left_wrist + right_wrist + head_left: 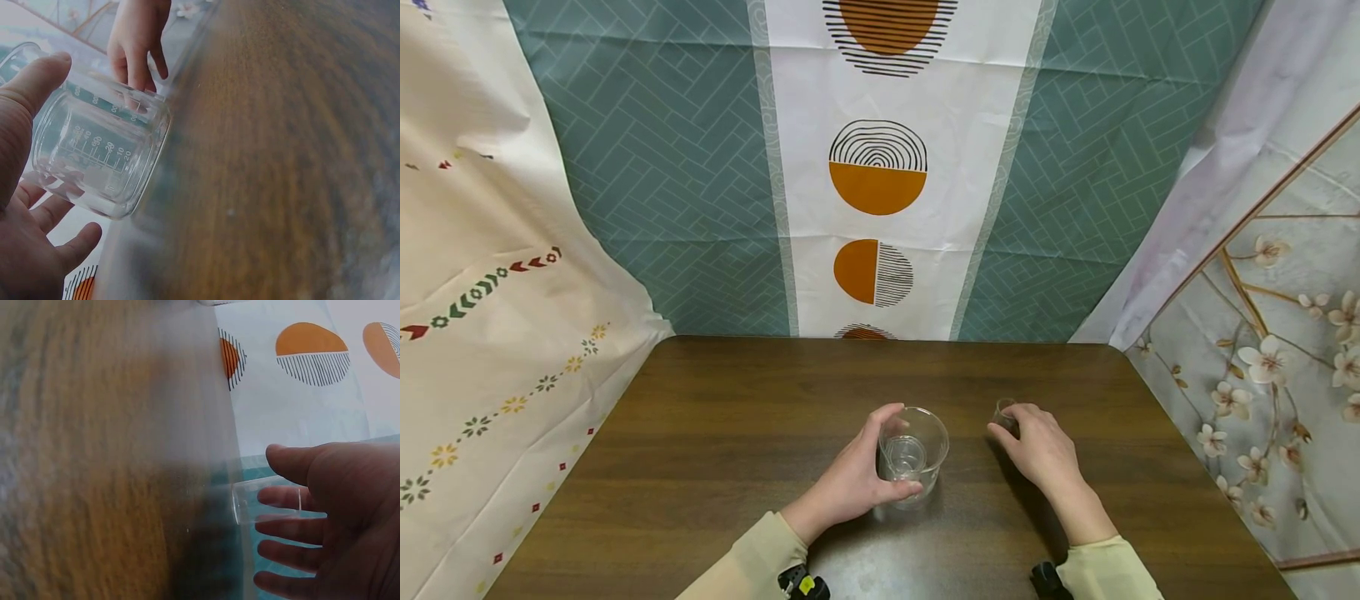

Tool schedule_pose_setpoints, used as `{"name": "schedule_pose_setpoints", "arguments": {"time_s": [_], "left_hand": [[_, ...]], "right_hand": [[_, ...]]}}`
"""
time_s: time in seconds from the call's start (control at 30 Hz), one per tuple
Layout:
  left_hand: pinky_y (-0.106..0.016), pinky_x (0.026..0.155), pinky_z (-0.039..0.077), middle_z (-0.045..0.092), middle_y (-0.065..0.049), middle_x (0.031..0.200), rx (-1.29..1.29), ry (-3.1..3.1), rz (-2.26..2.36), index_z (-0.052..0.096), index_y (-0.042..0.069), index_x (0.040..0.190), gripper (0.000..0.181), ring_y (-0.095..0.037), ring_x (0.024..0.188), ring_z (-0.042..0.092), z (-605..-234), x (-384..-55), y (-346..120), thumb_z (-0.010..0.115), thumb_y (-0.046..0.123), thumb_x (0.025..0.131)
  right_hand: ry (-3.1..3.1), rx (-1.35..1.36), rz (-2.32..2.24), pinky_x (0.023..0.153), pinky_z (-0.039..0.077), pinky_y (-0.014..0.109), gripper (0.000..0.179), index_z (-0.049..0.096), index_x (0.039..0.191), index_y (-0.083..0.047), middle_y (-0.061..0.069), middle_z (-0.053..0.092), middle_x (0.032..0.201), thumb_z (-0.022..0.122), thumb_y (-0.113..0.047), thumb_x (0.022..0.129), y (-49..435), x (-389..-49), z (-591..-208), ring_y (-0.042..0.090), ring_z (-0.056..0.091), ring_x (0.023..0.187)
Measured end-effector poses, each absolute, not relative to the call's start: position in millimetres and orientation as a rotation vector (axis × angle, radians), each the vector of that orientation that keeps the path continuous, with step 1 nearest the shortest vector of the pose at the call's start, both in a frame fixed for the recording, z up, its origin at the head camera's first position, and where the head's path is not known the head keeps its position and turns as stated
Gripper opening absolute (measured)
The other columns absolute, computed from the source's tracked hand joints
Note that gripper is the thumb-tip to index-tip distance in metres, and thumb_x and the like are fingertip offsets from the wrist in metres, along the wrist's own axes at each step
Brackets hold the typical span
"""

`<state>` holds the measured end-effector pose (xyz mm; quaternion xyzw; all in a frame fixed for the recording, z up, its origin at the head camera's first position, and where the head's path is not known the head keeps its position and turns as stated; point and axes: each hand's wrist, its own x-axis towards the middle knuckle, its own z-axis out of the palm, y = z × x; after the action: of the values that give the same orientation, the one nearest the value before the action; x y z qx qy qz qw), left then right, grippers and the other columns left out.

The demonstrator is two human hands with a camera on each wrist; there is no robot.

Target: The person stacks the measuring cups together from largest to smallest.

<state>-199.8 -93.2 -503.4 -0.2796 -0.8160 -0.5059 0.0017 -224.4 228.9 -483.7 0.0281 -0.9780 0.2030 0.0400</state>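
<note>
A large clear glass beaker stands on the table, and my left hand holds it from the left, thumb in front and fingers round the back. Inside it a smaller glass beaker with white graduation marks shows through the wall. To the right, a tiny clear glass vessel stands between the thumb and fingers of my right hand. In the right wrist view those fingers lie nearly straight behind the small glass, and the thumb is apart from it.
Both hands work over a brown wooden table. Its back edge meets a hanging green and white cloth with orange circles. A cream cloth hangs at the left and a flowered cloth at the right.
</note>
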Motion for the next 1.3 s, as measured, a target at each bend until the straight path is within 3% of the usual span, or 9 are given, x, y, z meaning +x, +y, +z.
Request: {"name": "schedule_pose_setpoints", "arguments": {"time_s": [0.17, 0.37, 0.47, 0.63, 0.73, 0.9, 1.3], "left_hand": [[-0.047, 0.112, 0.049, 0.060, 0.006, 0.145, -0.881, -2.562, -1.580, 0.030, 0.030, 0.166, 0.108, -0.018, 0.133, 0.060, -502.9, -200.6, -93.4, 0.101, 0.027, 0.084], [-0.047, 0.112, 0.049, 0.059, 0.006, 0.146, -0.881, -2.563, -1.580, 0.030, 0.023, 0.167, 0.108, -0.017, 0.133, 0.060, -503.3, -201.5, -93.7, 0.101, 0.027, 0.084], [-0.047, 0.113, 0.049, 0.060, 0.005, 0.146, -0.881, -2.564, -1.583, 0.031, 0.021, 0.167, 0.108, -0.017, 0.134, 0.060, -503.4, -201.6, -94.0, 0.101, 0.027, 0.084], [-0.047, 0.113, 0.048, 0.060, 0.004, 0.146, -0.880, -2.564, -1.590, 0.030, 0.029, 0.166, 0.108, -0.017, 0.134, 0.059, -503.4, -201.4, -94.3, 0.101, 0.027, 0.084], [-0.047, 0.112, 0.049, 0.060, 0.004, 0.146, -0.878, -2.567, -1.594, 0.029, 0.031, 0.166, 0.108, -0.017, 0.134, 0.059, -503.4, -200.9, -94.7, 0.100, 0.028, 0.085], [-0.047, 0.112, 0.049, 0.060, 0.002, 0.147, -0.880, -2.566, -1.603, 0.030, 0.023, 0.167, 0.108, -0.017, 0.134, 0.059, -503.3, -200.5, -95.3, 0.100, 0.027, 0.085], [-0.047, 0.112, 0.049, 0.059, 0.009, 0.146, -0.888, -2.562, -1.592, 0.030, 0.023, 0.168, 0.108, -0.016, 0.134, 0.059, -504.6, -201.3, -95.5, 0.100, 0.029, 0.086]], "right_hand": [[-3.001, 0.077, 0.614, 0.102, 0.051, 0.070, 0.046, 0.073, 0.136, -0.005, 0.024, 0.062, 0.151, 0.072, -0.041, 0.109, 228.6, -224.7, -484.3, 0.049, 0.053, 0.141], [-2.974, 0.062, 0.613, 0.097, 0.053, 0.068, 0.037, 0.075, 0.127, -0.008, 0.022, 0.066, 0.146, 0.073, -0.039, 0.108, 228.4, -225.1, -483.8, 0.047, 0.057, 0.136], [-2.953, 0.047, 0.625, 0.093, 0.055, 0.066, 0.036, 0.073, 0.125, -0.007, 0.020, 0.070, 0.137, 0.074, -0.039, 0.107, 228.5, -225.4, -483.1, 0.044, 0.061, 0.128], [-2.920, -0.011, 0.698, 0.080, 0.055, 0.059, 0.042, 0.061, 0.129, -0.006, 0.017, 0.072, 0.123, 0.074, -0.039, 0.107, 228.5, -226.3, -481.8, 0.039, 0.064, 0.109], [-2.903, -0.022, 0.738, 0.084, 0.054, 0.061, 0.054, 0.053, 0.145, -0.004, 0.019, 0.071, 0.132, 0.073, -0.039, 0.108, 228.6, -226.9, -480.7, 0.042, 0.064, 0.116], [-2.901, -0.007, 0.728, 0.095, 0.052, 0.068, 0.074, 0.039, 0.166, -0.003, 0.021, 0.069, 0.143, 0.071, -0.039, 0.109, 228.3, -227.7, -479.2, 0.048, 0.058, 0.133], [-2.940, -0.019, 0.721, 0.100, 0.050, 0.069, 0.072, 0.048, 0.162, 0.000, 0.021, 0.069, 0.143, 0.069, -0.045, 0.110, 226.7, -229.3, -480.5, 0.047, 0.056, 0.136]]}}
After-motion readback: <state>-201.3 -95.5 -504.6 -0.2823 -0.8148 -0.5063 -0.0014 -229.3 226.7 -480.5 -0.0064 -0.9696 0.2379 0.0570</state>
